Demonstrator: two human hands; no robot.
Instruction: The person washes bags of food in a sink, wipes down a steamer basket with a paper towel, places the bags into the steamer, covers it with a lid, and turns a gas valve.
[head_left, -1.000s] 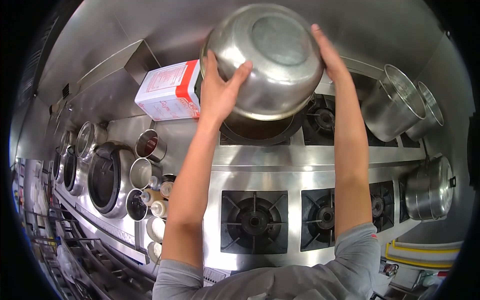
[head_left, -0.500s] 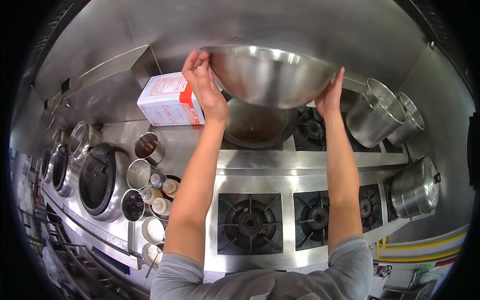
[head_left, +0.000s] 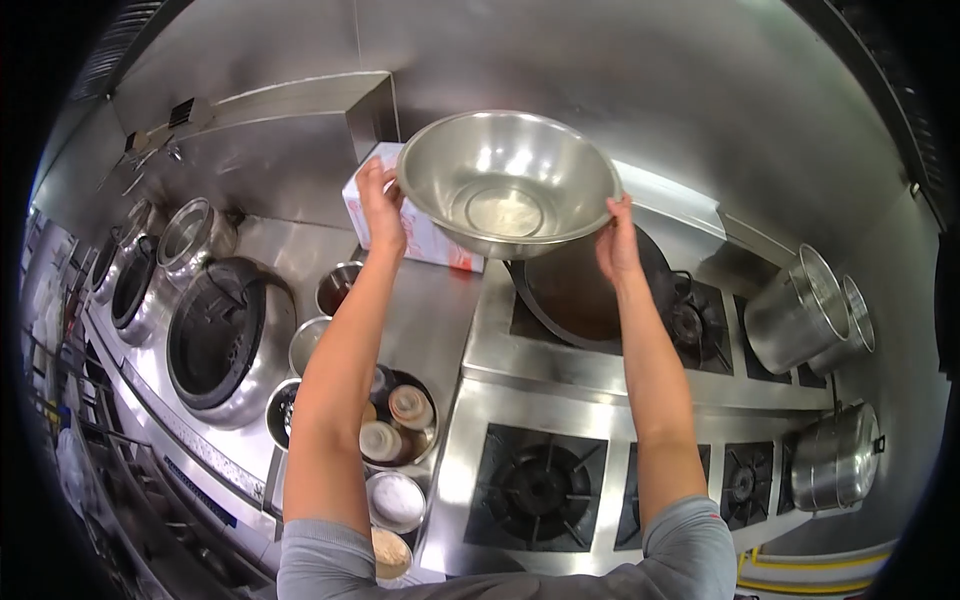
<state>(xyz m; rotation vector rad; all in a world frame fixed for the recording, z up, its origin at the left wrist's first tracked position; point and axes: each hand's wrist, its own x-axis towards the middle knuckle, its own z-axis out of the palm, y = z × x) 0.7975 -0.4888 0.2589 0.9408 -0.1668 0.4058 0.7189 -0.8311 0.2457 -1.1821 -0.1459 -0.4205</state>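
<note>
The left hand point(head_left: 382, 214) and right hand point(head_left: 618, 244) are gripping opposite sides of a steel bowl point(head_left: 506, 185), which is hovering mouth-up near a box point(head_left: 432, 243) and wok point(head_left: 582, 302); seemingly lifted, it is not yet resting anywhere.

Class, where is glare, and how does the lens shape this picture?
In the head view, bright glare spots the inside of the metal bowl; also in the head view, the steel back wall shows softer sheen, and fisheye distortion comes with black corners.
</note>
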